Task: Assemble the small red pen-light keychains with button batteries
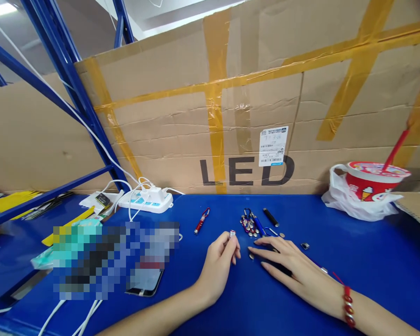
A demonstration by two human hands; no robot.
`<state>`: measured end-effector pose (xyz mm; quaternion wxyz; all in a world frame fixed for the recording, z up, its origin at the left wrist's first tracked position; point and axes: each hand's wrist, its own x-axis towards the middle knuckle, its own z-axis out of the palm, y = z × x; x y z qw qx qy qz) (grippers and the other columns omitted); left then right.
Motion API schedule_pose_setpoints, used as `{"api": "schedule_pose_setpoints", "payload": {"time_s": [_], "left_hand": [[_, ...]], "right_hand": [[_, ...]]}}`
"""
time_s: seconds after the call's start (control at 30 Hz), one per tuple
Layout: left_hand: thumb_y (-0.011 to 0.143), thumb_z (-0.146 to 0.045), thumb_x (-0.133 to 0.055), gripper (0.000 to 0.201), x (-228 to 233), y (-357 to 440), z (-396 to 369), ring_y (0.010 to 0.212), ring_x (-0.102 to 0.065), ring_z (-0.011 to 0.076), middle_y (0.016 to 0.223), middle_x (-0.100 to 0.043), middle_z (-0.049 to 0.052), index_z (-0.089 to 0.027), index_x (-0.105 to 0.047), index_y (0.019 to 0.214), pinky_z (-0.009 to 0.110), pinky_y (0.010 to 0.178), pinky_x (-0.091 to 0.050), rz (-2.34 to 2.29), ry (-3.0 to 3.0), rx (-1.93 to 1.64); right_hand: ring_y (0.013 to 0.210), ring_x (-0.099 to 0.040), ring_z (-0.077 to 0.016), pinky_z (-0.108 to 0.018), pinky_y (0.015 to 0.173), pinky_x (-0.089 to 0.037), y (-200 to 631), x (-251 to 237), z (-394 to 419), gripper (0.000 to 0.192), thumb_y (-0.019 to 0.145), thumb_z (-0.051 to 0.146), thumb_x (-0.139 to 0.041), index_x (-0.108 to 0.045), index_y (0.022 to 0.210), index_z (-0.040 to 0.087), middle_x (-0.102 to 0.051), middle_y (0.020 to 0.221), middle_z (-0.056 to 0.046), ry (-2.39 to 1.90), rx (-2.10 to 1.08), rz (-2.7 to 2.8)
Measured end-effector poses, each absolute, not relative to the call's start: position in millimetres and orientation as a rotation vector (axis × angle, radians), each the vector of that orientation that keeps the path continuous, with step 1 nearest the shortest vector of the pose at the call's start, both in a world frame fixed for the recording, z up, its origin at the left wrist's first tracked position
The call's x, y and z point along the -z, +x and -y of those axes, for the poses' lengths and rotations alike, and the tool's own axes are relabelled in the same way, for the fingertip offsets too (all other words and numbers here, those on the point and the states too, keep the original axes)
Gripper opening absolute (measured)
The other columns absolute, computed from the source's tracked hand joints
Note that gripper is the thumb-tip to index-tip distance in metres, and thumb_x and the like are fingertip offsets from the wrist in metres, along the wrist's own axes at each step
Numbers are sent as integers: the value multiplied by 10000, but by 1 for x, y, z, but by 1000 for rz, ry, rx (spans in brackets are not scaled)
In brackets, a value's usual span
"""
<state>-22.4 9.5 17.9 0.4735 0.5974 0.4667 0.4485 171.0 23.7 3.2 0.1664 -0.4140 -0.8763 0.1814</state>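
Small silver-and-red cap piece (232, 234) sits pinched at the tips of the left hand (220, 261), fingers (235, 247) curled narrow around it, just above the blue surface (371, 261). It looks like a tiny metal cylinder, shiny with a touch of red; finer detail is too small to tell. Right hand (294, 268) lies flat and spread just right of it, fingers wide, palm down on the surface, holding nothing, fingertips near a few round button cells (251, 255). A red bead bracelet (348, 305) circles that wrist. Just beyond both hands, a cluster of keychain laser pointers (250, 224) lies in a heap, a black tube (270, 217) to its right, a red pointer (201, 220) apart on the left. Farther left, a white power strip (147, 199) with cables. Near left, a phone (145, 282) lies face up. Far right, a red cup (373, 179) in a white bag. Taped cardboard (231, 107) marked LED stands behind.
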Motion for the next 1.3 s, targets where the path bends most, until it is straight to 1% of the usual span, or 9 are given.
{"api": "schedule_pose_setpoints", "payload": {"time_s": [0.1,0.3,0.4,0.6,0.73,0.9,1.03,1.13,1.3], "left_hand": [[849,-433,-348,340,-17,-23,-10,569,-417,86,633,-473,-7,-150,-432,682,208,558,-315,-1136,1451,-1094],[850,-428,-345,331,-17,-23,-9,557,-420,83,628,-472,-11,-148,-436,699,207,546,-314,-1126,1442,-1090],[849,-427,-344,331,-16,-23,-10,549,-418,81,623,-464,-14,-148,-432,693,209,541,-312,-1124,1454,-1089],[843,-432,-347,334,-14,-23,-13,538,-416,80,617,-460,-13,-148,-428,684,213,537,-315,-1124,1461,-1085],[846,-428,-348,334,-13,-24,-13,532,-412,76,616,-455,-15,-148,-423,679,212,534,-312,-1129,1468,-1087],[852,-423,-341,338,-12,-23,-14,528,-406,72,614,-450,-17,-149,-413,668,209,527,-308,-1112,1471,-1097],[852,-429,-345,347,-11,-23,-16,523,-404,70,611,-447,-18,-149,-408,657,211,533,-317,-1100,1481,-1099],[850,-436,-352,344,-10,-24,-16,532,-410,71,620,-451,-20,-149,-415,670,212,544,-327,-1111,1489,-1104],[844,-446,-370,344,-10,-24,-15,537,-410,70,623,-449,-21,-148,-431,685,204,537,-326,-1116,1520,-1059]], "right_hand": [[1172,-385,-219,-451,984,-272,170,-4,-23,390,874,433,-324,-467,1229,360,-444,1264,-43,-1148,-519,2516],[1097,-457,-213,-428,942,-325,167,-9,-19,346,860,447,-365,-583,1110,346,-520,1176,-50,-1126,-436,2491],[1063,-479,-211,-420,930,-334,166,-11,-18,337,845,458,-394,-603,1083,343,-546,1133,-52,-1111,-400,2472],[1047,-472,-199,-370,888,-368,168,-12,-19,312,857,415,-398,-627,1049,325,-532,1126,-60,-935,-457,2576],[1015,-485,-193,-354,857,-384,170,-11,-20,292,856,392,-415,-639,1025,312,-539,1098,-65,-839,-417,2637],[976,-513,-184,-345,834,-396,171,-8,-22,269,861,361,-418,-654,972,297,-560,1057,-62,-880,-315,2607],[867,-556,-157,-316,777,-422,172,-6,-26,270,874,328,-399,-656,944,286,-604,945,-45,-936,-276,2588],[822,-573,-148,-296,755,-438,172,-6,-28,250,860,332,-430,-664,919,268,-626,888,-34,-952,-272,2551],[817,-592,-137,-245,739,-458,171,-9,-29,208,827,322,-493,-676,890,244,-644,868,-22,-1025,-303,2466]]}}
